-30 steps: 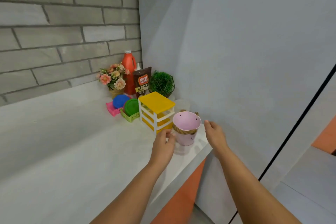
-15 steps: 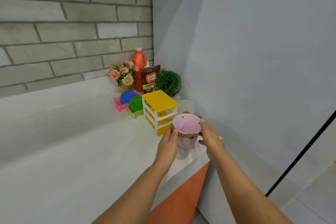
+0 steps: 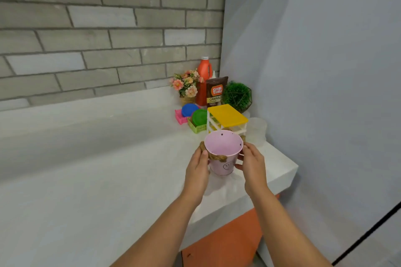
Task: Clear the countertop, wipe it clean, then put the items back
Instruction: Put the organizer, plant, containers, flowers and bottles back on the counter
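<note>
An empty pink pail (image 3: 223, 154) with a rope handle is held between both hands near the right end of the white countertop (image 3: 108, 180). My left hand (image 3: 198, 168) grips its left side, thumb on the rope. My right hand (image 3: 251, 163) holds its right side with fingers curled round the wall. Whether the pail's base touches the counter I cannot tell. Behind it stands a small yellow-topped drawer unit (image 3: 226, 119).
In the back corner stand a flower pot (image 3: 186, 85), a red bottle (image 3: 204, 80), a brown granules pouch (image 3: 216, 91), a green ball plant (image 3: 237, 95), pink (image 3: 179, 116) and green (image 3: 196, 127) baskets with lids, and a clear cup (image 3: 257, 131). The counter's front edge runs above an orange cabinet (image 3: 223, 243).
Both hands closed in on the pink pail and now hold it from either side; it sits a little nearer to me than before.
</note>
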A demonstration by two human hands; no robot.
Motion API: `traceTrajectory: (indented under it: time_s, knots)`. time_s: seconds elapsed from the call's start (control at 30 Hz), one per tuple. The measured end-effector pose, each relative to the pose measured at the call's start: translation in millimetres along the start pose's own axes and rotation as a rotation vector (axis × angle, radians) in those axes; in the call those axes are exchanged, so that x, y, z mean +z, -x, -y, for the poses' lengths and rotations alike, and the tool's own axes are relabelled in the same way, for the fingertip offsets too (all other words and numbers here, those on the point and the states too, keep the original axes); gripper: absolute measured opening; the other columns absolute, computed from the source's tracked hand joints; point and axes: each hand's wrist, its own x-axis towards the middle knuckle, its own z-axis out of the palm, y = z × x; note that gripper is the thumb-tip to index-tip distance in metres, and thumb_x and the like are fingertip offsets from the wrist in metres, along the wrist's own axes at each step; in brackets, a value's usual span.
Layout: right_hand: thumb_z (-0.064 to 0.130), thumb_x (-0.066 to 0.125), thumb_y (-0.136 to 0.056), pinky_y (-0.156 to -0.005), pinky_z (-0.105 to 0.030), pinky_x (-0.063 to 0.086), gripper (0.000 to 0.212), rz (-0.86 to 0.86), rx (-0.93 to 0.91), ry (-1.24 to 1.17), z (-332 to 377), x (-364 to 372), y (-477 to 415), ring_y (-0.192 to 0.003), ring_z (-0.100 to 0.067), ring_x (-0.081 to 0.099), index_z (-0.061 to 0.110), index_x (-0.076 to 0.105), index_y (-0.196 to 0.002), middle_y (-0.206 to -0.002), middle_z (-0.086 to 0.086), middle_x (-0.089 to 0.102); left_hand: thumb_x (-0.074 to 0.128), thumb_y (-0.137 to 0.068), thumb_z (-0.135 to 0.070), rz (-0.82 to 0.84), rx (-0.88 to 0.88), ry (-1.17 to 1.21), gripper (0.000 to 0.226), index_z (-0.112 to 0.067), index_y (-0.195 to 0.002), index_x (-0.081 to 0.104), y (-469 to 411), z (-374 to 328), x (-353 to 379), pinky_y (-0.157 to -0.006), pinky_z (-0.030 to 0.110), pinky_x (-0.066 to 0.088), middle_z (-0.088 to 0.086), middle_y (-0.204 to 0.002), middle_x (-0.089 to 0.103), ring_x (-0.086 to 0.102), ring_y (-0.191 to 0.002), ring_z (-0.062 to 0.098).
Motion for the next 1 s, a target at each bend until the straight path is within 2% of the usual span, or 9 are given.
traceTrajectory:
  time_s: [0.1,0.27,0.37,0.53,0.67,1.0]
  knots:
    - [0.015,0.04,-0.096,-0.066,-0.029,0.052,0.027,0.051,-0.008,-0.023,1,35,22,-0.105,-0.028,0.06,0.016,0.063,-0.109,-0.111,-0.009,0.064,0.031,-0.101,-0.03,-0.063,-0.01,0.028,0.03,-0.038,-0.128,0.042,9,-7,-40,-0.087,0.03,0.045,-0.008,-0.124,0.051,0.054,-0.109,0.015]
    - [0.012,0.037,-0.096,-0.063,-0.027,0.049,0.028,0.143,0.0,-0.063,-1,104,76,-0.105,-0.028,0.06,0.015,0.063,-0.105,-0.112,-0.011,0.064,0.031,-0.1,-0.034,-0.161,-0.011,0.026,0.025,-0.036,-0.12,0.047,36,-16,-123,-0.087,0.031,0.046,-0.006,-0.123,0.055,0.056,-0.106,0.014]
    - [0.012,0.037,-0.097,-0.065,-0.027,0.051,0.03,0.225,0.013,-0.061,-1,150,117,-0.103,-0.026,0.062,0.013,0.064,-0.108,-0.11,-0.01,0.065,0.031,-0.1,-0.035,-0.235,-0.028,0.028,0.036,-0.029,-0.133,0.045,53,-18,-182,-0.083,0.028,0.047,0.0,-0.129,0.055,0.055,-0.114,0.018]
    - [0.014,0.039,-0.097,-0.066,-0.027,0.053,0.027,0.334,0.029,-0.069,-2,222,187,-0.097,-0.023,0.063,0.012,0.065,-0.104,-0.105,-0.009,0.067,0.03,-0.1,-0.036,-0.345,-0.015,0.003,0.037,-0.03,-0.133,0.045,86,-18,-276,-0.074,0.021,0.047,-0.001,-0.129,0.055,0.056,-0.113,0.017]
    - [0.017,0.041,-0.097,-0.062,-0.024,0.05,0.024,0.399,0.036,-0.087,-8,274,240,-0.088,-0.019,0.062,0.009,0.064,-0.102,-0.1,-0.008,0.065,0.031,-0.1,-0.036,-0.417,-0.013,0.001,0.037,-0.03,-0.134,0.045,112,-19,-346,-0.074,0.021,0.047,-0.001,-0.128,0.056,0.056,-0.113,0.017]
    - [0.017,0.044,-0.097,-0.063,-0.024,0.05,0.021,0.558,0.053,-0.06,-26,388,316,-0.096,-0.023,0.063,0.009,0.064,-0.101,-0.104,-0.008,0.066,0.03,-0.1,-0.033,-0.566,0.025,-0.02,0.031,-0.034,-0.123,0.051,140,-15,-479,-0.093,0.035,0.048,0.001,-0.122,0.058,0.055,-0.115,0.017]
